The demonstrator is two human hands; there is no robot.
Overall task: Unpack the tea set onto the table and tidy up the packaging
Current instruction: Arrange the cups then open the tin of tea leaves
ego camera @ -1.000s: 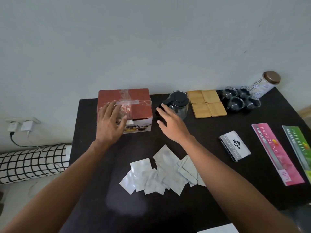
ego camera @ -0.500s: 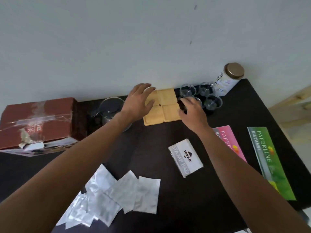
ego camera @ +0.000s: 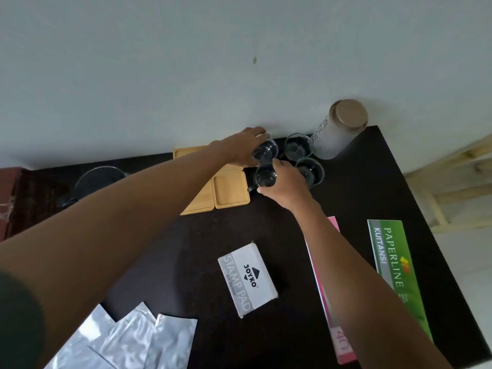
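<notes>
Small glass cups stand at the back of the black table [ego camera: 279, 235]. My left hand [ego camera: 239, 149] grips one glass cup [ego camera: 265, 151] near the wall. My right hand [ego camera: 283, 182] grips another glass cup [ego camera: 265, 177] just in front of it. Two more cups [ego camera: 298, 146] [ego camera: 310, 170] stand free to the right. Wooden coasters [ego camera: 230, 191] lie under my left wrist, partly hidden by the arm. The glass teapot [ego camera: 98, 179] with a dark lid stands at the left, beside the red box [ego camera: 16, 201] at the frame's edge.
A tall frosted jar [ego camera: 338, 129] with a brown lid stands at the back right corner. A white stamp pad box [ego camera: 247, 279] lies mid-table. Pink [ego camera: 335, 328] and green [ego camera: 394, 267] receipt books lie at the right. Silver foil packets [ego camera: 127, 342] are spread at the front left.
Both hands have moved right from the coasters to the glass cups and closed on one each. The view has swung right, so the red box is nearly out of frame.
</notes>
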